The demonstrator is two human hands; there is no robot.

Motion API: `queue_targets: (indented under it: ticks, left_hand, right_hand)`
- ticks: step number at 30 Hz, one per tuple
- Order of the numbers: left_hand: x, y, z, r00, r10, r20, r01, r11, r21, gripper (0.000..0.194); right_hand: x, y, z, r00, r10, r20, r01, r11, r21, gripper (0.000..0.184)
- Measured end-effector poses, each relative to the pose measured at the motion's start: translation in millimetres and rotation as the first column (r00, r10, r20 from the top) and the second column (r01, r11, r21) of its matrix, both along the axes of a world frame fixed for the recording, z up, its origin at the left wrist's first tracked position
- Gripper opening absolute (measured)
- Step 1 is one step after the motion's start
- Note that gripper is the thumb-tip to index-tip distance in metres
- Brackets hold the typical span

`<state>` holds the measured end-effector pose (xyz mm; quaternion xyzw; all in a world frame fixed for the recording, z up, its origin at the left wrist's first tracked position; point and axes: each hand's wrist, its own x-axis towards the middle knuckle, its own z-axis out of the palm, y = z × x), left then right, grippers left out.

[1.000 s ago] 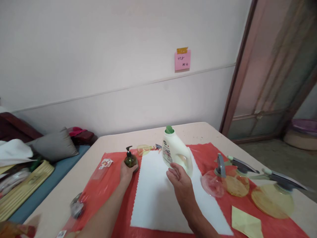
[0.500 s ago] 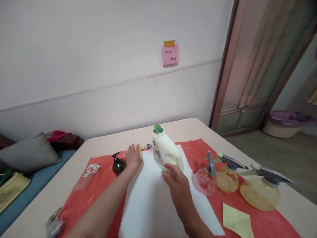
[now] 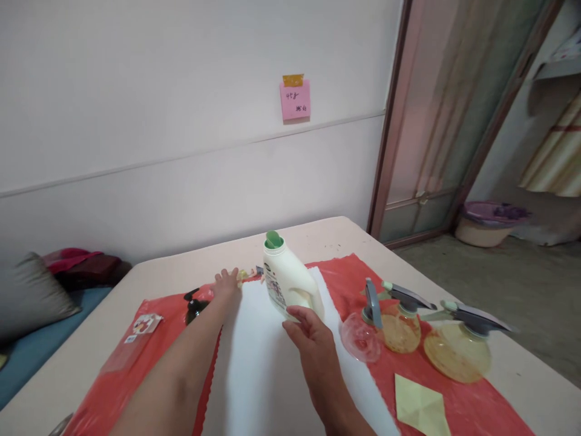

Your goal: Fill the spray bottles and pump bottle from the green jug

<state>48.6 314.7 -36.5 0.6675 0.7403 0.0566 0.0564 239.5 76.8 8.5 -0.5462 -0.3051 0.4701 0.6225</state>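
My left hand [image 3: 227, 283] reaches over the far left edge of the white sheet [image 3: 258, 363], palm down with its fingers apart. Just right of its fingertips lies a small yellow and pinkish figure-like item [image 3: 247, 276], partly covered. Under my forearm a dark pump bottle [image 3: 196, 307] is half hidden. A pale detergent jug [image 3: 288, 272], uncapped with a green spout [image 3: 273, 239] in its mouth, stands on the sheet. At its base my right hand [image 3: 312, 336] has loosely bent fingers, the thumb apart from them. Whether these fingers touch the jug cannot be made out.
Right of the sheet, on red plastic [image 3: 345, 266], are a pink spray bottle [image 3: 361, 336], a yellowish one [image 3: 400, 328] and a larger one [image 3: 458, 351]. A yellow paper [image 3: 420, 402] lies in front. A clear packet [image 3: 136, 336] is at left. The wall rises behind the table [image 3: 318, 233].
The view has turned a little to the right. My left forearm now covers more of the pump bottle. My right hand sits slightly lower beside the jug, which stays in place.
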Motion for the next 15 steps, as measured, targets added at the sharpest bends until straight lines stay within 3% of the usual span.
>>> queue_targets:
  ticks: [4,9,12,15]
  left_hand:
    - [1,-7,6.2,0.985,0.108,0.132,-0.114,0.993,0.040,0.047]
    - [8,-30,10.7,0.923,0.158,0.351,-0.207,0.973,0.104,0.046]
    - [10,-54,11.3,0.863,0.136,0.487,-0.228,0.964,0.135,0.050]
    - [8,-96,8.7,0.792,0.081,0.605,-0.226,0.960,0.167,0.069]
  right_hand:
    - [1,-1,3.0,1.000,0.011,-0.008,-0.012,1.000,-0.012,0.039]
    - [1,-2,3.4,1.000,0.007,-0.007,-0.007,1.000,-0.013,0.039]
    - [1,-1,3.0,1.000,0.000,-0.020,0.000,1.000,0.007,0.037]
    - [0,0,2.8,0.999,0.010,-0.035,-0.008,0.999,0.042,0.032]
